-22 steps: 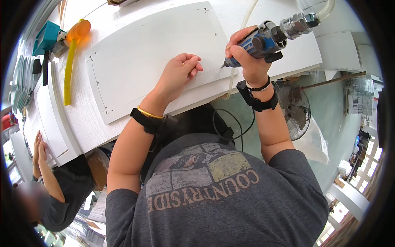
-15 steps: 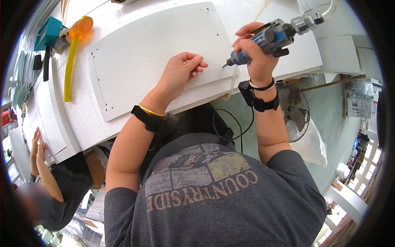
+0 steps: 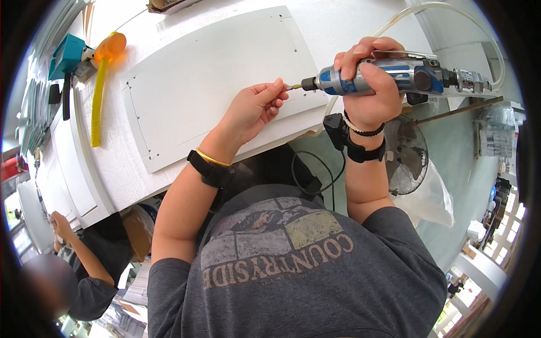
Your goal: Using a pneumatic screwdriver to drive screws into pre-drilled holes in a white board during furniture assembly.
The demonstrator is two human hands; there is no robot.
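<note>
My right hand [image 3: 373, 101] wraps around a blue and silver air screwdriver [image 3: 333, 81], held level above the right part of a white panel [image 3: 194, 90]. Its bit points left, toward my left hand [image 3: 253, 112]. Thumb and forefinger of that hand are pinched on a small screw [image 3: 291, 88], whose end meets the bit. Most of the screw is hidden by the fingertips. Small dark holes or marks run along the left edge and upper right corner of the panel, which lies flat on the white work surface [image 3: 110, 169].
An orange-headed mallet with a yellow handle [image 3: 98, 101] and a teal power tool [image 3: 69, 56] lie left of the panel. A clear air hose [image 3: 451, 5] curves from the screwdriver. A fan [image 3: 404, 155] stands below right. At lower left, another person [image 3: 90, 270] works beside white panels.
The screwdriver has turned from pointing down at the panel to level, its bit now against the screw in my left hand. The other person's arms have moved.
</note>
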